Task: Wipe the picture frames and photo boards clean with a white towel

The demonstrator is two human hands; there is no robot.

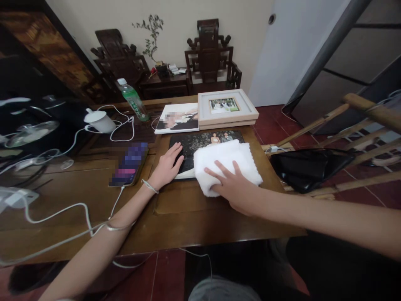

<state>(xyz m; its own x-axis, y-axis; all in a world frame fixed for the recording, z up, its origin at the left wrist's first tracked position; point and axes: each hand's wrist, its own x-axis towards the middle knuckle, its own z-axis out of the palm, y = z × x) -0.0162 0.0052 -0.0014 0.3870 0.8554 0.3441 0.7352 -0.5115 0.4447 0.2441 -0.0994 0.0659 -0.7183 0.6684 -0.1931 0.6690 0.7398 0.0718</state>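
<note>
A dark photo album [196, 144] lies on the wooden table, its cover showing a couple at the upper right. My left hand [167, 165] rests flat on the album's left edge with the fingers stretched out. Over the right part of the cover sits a folded white towel [224, 154], which overhangs the album's near and right edges. My right hand [236, 188] has hold of the towel from the near side, fingers spread across its top and the thumb at its lower fold. The towel hides much of the cover.
Behind the album are a white-edged photo book [178, 119] and a light wooden picture frame [224, 106]. To the left lie a phone [129, 165] on a white cable, a lidded white cup [99, 121] and a green-labelled bottle [134, 100]. A bamboo rack [332, 121] stands right of the table.
</note>
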